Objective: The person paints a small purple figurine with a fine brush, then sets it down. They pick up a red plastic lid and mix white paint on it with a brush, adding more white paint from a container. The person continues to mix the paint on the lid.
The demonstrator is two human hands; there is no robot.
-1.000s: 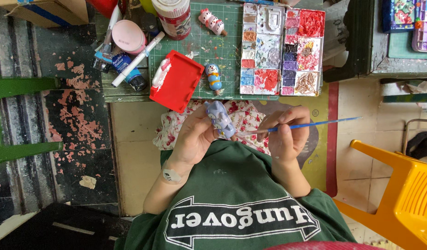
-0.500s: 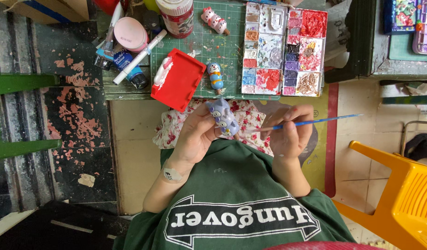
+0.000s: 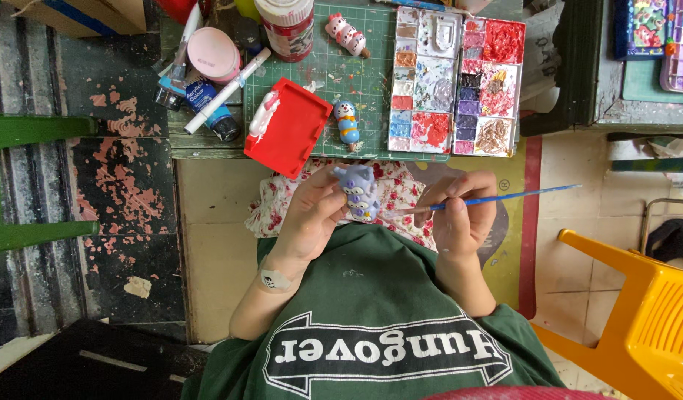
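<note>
My left hand (image 3: 312, 215) grips a small lilac figurine (image 3: 358, 191) over my lap, above a floral cloth (image 3: 278, 200). My right hand (image 3: 460, 215) holds a thin blue-handled paintbrush (image 3: 504, 197), its tip pointing left at the figurine. A paint palette (image 3: 454, 78) with red, purple and grey wells lies on the green cutting mat (image 3: 364, 81) ahead. A red tray (image 3: 287, 126) smeared with white paint sits at the mat's near left edge.
A small blue-and-white figurine (image 3: 347, 122) and a pink-and-white one (image 3: 347, 34) lie on the mat. A paint jar (image 3: 285, 26), a pink lidded pot (image 3: 213, 53), a white marker (image 3: 227, 90) and paint bottles crowd the left. A yellow plastic chair (image 3: 638, 311) stands right, a green one (image 3: 19, 185) left.
The brush tip has drawn in closer to the figurine, which stays in my left hand; otherwise little has moved.
</note>
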